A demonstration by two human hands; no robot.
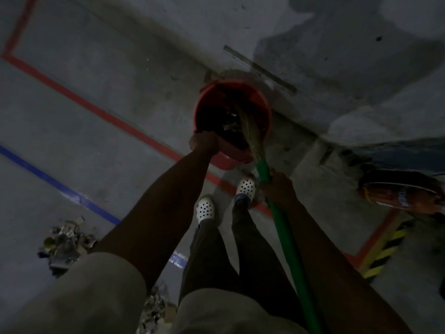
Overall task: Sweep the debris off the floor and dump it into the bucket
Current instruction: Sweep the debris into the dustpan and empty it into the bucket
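A red bucket [261, 109] stands on the grey concrete floor ahead of my feet, dark debris inside it. A red dustpan [228, 154] tilts over its near rim, and my left hand [203, 143] grips the pan's handle end. My right hand [279, 186] grips the green handle of a broom [286, 235]. Its straw bristles [248, 124] reach down into the bucket. A pile of debris [66, 244] lies on the floor at the lower left. More debris [155, 307] lies near the bottom edge, partly hidden by my sleeve.
Red tape lines [96, 109] and a blue tape line [48, 177] cross the floor. A red-orange object with a label [404, 191] lies at the right. Yellow-black hazard stripes [385, 251] mark the lower right. My white clogs [206, 208] stand just behind the bucket.
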